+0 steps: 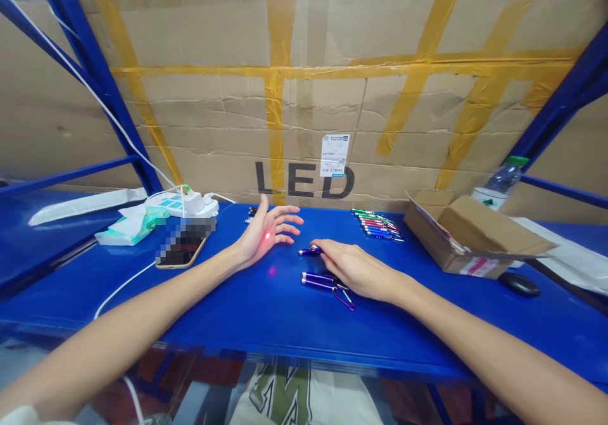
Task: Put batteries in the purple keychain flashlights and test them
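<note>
My left hand (266,232) is raised over the blue table with its fingers spread and its palm turned to the right; nothing is in it. A bright red light spot shines on that palm, and a fainter red spot shows on the table below. My right hand (349,265) pinches a small purple penlight (308,252) that points left at the left palm. Just below the right hand, two purple penlights (317,281) lie side by side, one with a purple strap loop. Behind, a row of green, red and blue penlights (379,225) lies on the table.
An open cardboard box (451,235) stands at the right, near a black mouse (519,284) and a plastic bottle (498,184). A phone (185,244), tissue pack (135,223) and power strip (190,203) with cables lie left. A large cardboard panel (228,121) stands behind.
</note>
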`<state>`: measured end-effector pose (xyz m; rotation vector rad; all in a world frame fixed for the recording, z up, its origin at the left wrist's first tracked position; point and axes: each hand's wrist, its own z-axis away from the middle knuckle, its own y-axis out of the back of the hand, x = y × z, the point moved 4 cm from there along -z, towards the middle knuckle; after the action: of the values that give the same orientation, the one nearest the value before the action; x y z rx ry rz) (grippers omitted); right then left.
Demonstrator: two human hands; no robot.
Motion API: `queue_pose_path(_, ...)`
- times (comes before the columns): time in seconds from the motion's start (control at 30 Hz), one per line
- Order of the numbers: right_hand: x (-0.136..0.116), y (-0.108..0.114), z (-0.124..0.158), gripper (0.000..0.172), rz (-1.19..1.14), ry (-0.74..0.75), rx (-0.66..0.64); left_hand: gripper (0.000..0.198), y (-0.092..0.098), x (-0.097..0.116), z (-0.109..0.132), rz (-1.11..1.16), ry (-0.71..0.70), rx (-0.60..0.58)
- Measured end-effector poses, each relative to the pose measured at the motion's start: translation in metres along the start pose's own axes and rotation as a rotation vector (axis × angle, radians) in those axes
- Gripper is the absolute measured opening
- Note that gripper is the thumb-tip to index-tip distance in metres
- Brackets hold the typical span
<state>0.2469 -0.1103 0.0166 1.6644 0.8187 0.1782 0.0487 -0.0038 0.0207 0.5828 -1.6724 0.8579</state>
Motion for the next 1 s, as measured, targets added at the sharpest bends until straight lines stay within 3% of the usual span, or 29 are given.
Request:
queue_pose_path(0.4,0.0009,0.0002,-0.0004,0.032,0.006,-0.029,0.000,0.086,0.0007,-0.0007,-0.0004,0.001,0.005,-0.009)
queue_pose_path(0.63,0.0038,-0.0037,0.0001,0.041,0.044,-0.043,-0.067,0.086,-0.0005,0.0007,0.0004,-0.005,0.001,-0.010)
queue_pose_path(1.0,0.0054,-0.0038,0.0005,0.039,0.037,-0.019,-0.039,0.086,-0.0008,0.0001,0.0002,-0.011,0.001,-0.013)
